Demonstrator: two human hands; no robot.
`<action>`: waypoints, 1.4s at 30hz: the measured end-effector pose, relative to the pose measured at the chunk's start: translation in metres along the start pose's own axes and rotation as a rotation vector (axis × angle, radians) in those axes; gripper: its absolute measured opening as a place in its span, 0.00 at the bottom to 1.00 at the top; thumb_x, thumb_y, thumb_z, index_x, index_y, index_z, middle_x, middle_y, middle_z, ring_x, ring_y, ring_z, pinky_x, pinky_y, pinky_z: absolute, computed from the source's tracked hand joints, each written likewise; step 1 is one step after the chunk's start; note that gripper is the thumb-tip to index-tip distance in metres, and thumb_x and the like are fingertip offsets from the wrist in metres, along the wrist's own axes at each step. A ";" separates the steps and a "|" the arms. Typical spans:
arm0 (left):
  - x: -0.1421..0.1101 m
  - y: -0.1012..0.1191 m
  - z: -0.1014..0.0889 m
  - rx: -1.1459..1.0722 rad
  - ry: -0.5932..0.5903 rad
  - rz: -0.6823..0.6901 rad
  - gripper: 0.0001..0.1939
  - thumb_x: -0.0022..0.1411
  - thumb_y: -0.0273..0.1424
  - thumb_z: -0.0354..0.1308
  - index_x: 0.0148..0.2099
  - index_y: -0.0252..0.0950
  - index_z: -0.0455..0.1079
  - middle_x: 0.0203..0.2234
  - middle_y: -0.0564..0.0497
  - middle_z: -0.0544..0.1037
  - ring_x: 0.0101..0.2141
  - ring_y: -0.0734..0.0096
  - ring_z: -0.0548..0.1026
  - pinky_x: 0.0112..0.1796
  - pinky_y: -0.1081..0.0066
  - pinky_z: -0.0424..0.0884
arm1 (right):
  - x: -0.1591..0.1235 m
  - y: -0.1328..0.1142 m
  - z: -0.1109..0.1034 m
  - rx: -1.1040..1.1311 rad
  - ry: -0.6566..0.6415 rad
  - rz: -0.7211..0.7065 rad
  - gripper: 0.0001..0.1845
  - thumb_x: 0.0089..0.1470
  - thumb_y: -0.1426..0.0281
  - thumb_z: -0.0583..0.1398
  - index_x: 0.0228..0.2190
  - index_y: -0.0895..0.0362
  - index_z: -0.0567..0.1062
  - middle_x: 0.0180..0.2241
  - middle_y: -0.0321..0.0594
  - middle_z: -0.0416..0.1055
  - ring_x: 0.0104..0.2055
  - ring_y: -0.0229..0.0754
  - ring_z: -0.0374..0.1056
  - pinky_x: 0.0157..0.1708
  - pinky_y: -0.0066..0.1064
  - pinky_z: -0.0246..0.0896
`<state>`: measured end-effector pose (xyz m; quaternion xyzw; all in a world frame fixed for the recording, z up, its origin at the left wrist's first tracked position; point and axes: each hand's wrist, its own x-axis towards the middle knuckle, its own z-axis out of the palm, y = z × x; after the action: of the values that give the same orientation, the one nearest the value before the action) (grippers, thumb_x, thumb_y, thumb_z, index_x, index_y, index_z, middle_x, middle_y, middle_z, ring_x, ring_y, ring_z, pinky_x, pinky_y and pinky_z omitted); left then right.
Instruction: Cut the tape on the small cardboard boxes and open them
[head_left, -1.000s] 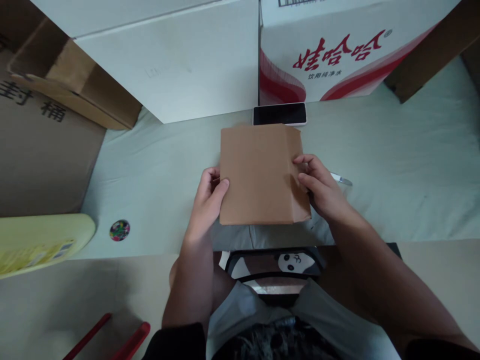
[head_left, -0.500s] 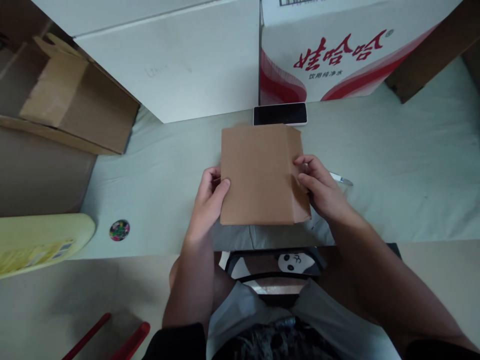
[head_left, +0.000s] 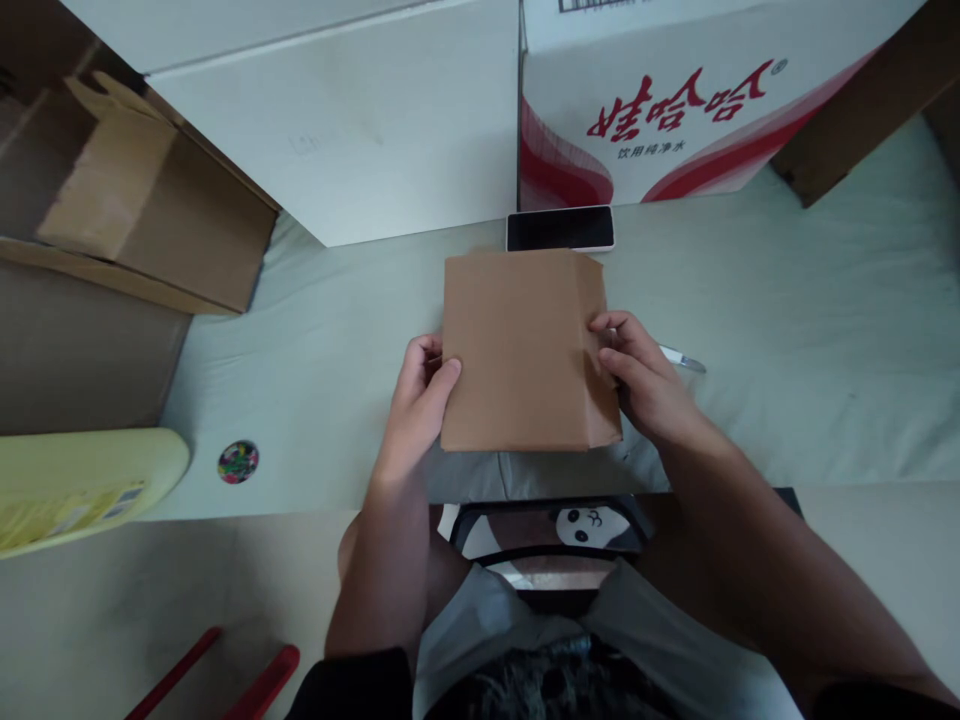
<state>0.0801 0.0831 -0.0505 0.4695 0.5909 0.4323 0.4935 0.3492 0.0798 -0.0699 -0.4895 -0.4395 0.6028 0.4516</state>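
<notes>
A flattish brown cardboard box (head_left: 514,350) is held over the table's front part, its broad face up. Along its right side a narrow flap (head_left: 598,385) angles away from that face. My left hand (head_left: 421,395) grips the left edge, thumb on top and fingers curled behind, partly hidden. At the right side, my right hand (head_left: 637,370) is closed on the flap with thumb and forefinger. A white-handled knife or pen-like tool (head_left: 682,358) lies just beyond my right hand, partly covered by it. Past the box's far edge rests a black-screened phone (head_left: 561,229).
A plain white box (head_left: 360,130) and a white carton with red lettering (head_left: 675,120) stand along the back. Brown cardboard boxes (head_left: 199,215) are at left. A yellow bottle (head_left: 90,485) and a round colourful sticker (head_left: 238,462) lie on the pale cloth (head_left: 315,380).
</notes>
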 end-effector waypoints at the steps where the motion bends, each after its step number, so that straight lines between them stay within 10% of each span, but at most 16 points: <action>1: 0.000 0.001 0.000 0.000 -0.005 -0.003 0.10 0.64 0.38 0.61 0.45 0.42 0.69 0.43 0.49 0.79 0.45 0.61 0.77 0.43 0.65 0.74 | 0.000 0.000 0.000 0.013 0.001 0.000 0.19 0.55 0.59 0.65 0.45 0.48 0.67 0.35 0.33 0.64 0.31 0.38 0.56 0.30 0.33 0.50; 42: 0.001 -0.004 0.003 -0.035 -0.002 -0.004 0.10 0.63 0.38 0.62 0.45 0.42 0.68 0.43 0.50 0.79 0.44 0.63 0.76 0.44 0.66 0.73 | 0.002 0.002 0.005 0.052 0.028 0.030 0.21 0.53 0.59 0.66 0.44 0.48 0.64 0.38 0.33 0.68 0.35 0.39 0.63 0.33 0.34 0.54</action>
<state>0.0826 0.0840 -0.0548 0.4602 0.5837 0.4410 0.5030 0.3439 0.0808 -0.0712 -0.4926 -0.4101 0.6136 0.4611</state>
